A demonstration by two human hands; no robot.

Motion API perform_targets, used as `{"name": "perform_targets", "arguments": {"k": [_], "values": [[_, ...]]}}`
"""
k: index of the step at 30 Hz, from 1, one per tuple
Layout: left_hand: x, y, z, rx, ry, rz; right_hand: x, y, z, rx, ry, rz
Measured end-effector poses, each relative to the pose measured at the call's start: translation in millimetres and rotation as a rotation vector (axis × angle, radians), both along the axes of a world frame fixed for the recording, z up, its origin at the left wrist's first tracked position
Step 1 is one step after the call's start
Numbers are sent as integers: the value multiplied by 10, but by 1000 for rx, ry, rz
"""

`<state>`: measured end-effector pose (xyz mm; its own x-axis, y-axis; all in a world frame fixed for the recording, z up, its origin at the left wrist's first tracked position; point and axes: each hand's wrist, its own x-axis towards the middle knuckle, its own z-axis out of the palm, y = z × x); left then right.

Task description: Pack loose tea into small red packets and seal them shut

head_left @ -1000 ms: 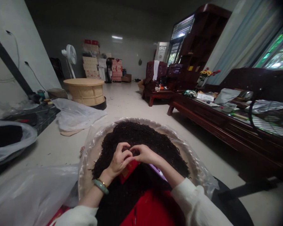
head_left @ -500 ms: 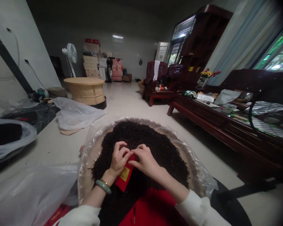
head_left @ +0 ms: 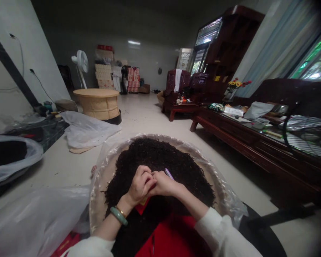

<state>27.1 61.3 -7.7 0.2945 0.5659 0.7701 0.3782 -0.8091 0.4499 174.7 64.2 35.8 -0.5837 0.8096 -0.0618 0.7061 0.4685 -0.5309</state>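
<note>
A small red packet (head_left: 142,207) with a yellow label hangs below my fingers, mostly covered by them. My left hand (head_left: 141,184) is closed round its upper part. Against it, my right hand (head_left: 162,184) is closed too, fingers curled in at the packet's top and partly hidden. A slim pale-purple thing (head_left: 168,174) sticks out beyond my right knuckles; its kind and whether I hold it cannot be told. Under both hands lies a heap of dark, dry, twisted leaves (head_left: 160,153), like tea, in a round plastic-lined tray (head_left: 219,171).
Red cloth or packaging (head_left: 173,237) lies close to me. Clear plastic sheeting (head_left: 40,221) is at the left, near another lined container (head_left: 33,157) of dark material. A drum-shaped woven basket (head_left: 97,103) stands ahead. Along the right runs a cluttered wooden table (head_left: 230,126).
Both hands have drawn together and slightly lower over the packet, covering more of its label. The right hand has turned inward, and the pale-purple thing now shows behind it.
</note>
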Motion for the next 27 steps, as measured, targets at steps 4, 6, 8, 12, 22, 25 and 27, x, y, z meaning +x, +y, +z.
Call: {"name": "perform_targets", "arguments": {"k": [4,6,8,12,22,25,27], "values": [[-30,37,93,40,23,-126,4,85,51,18,-117,111],[-103,78,158,14,42,-177,17,81,81,74,-45,171],[-188,120,228,-35,66,-189,29,45,108,100,73,200],[-296,164,299,-80,64,-195,23,-50,137,80,198,257],[-358,127,307,2,207,-193,0,-77,173,276,-133,336],[-448,96,372,44,323,-224,15,-108,176,296,-78,288],[-515,60,381,64,381,-191,5,-138,191,280,-45,308]]}}
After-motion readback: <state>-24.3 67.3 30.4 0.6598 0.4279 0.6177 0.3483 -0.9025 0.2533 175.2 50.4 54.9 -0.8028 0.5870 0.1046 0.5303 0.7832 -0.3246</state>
